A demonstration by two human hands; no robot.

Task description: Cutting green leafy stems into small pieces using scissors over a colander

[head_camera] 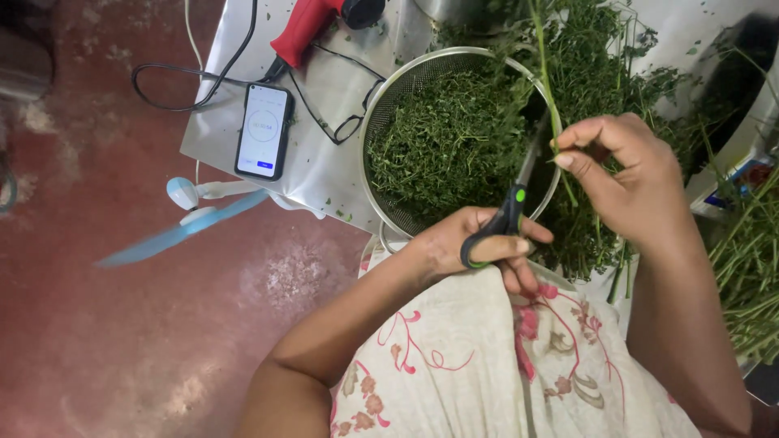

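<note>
My left hand [475, 243] grips black scissors [513, 203] with green-trimmed handles, blades pointing up toward a green herb stem [545, 65]. My right hand [629, 174] pinches that stem between thumb and fingers just right of the blades. Both hands hover over the near rim of a round metal colander [369, 122] filled with chopped green leaves [446, 138]. A larger pile of leafy sprigs [600, 73] lies behind and right of the colander.
A phone [264, 130] with a lit screen lies on a metal sheet [324, 162], beside eyeglasses [345, 122] and a red tool [312, 24] with a black cable. A small blue fan [191, 215] sits on the red floor. Bare stems [746, 276] pile up at right.
</note>
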